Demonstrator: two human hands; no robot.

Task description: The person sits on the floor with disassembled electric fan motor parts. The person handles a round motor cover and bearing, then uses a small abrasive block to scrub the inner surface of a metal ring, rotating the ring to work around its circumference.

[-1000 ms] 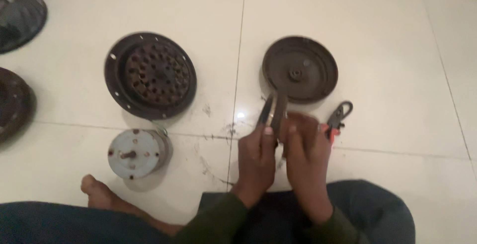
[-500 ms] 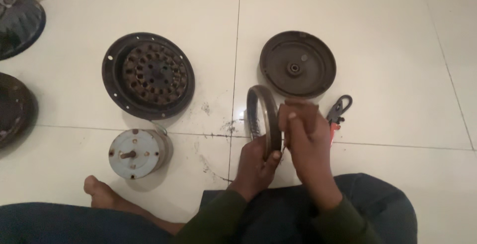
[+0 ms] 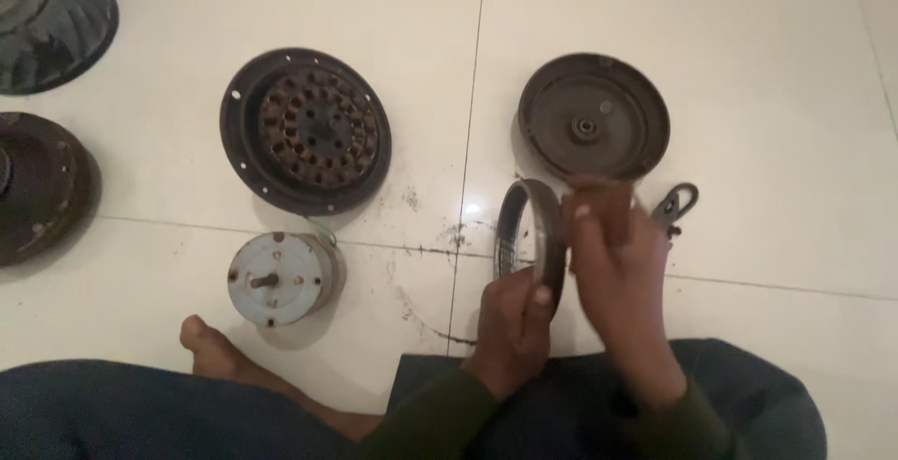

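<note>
Holding metal ring (image 3: 526, 235) upright, left hand (image 3: 510, 329) clamped on lower rim; right hand (image 3: 617, 273) closed around brown block (image 3: 599, 209) just beside ring; best steadied firmly, short strokes

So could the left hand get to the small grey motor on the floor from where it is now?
Probably yes, but not freely: the grey motor sits on bare tile just left of the left hand with nothing between them, though that hand currently grips the metal ring.

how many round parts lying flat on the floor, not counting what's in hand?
5. Slotted rotor disc upper centre-left; dished cover upper right; small grey motor beside the bare foot; two dark housings cut off at the left edge. More may lie out of frame.
</note>
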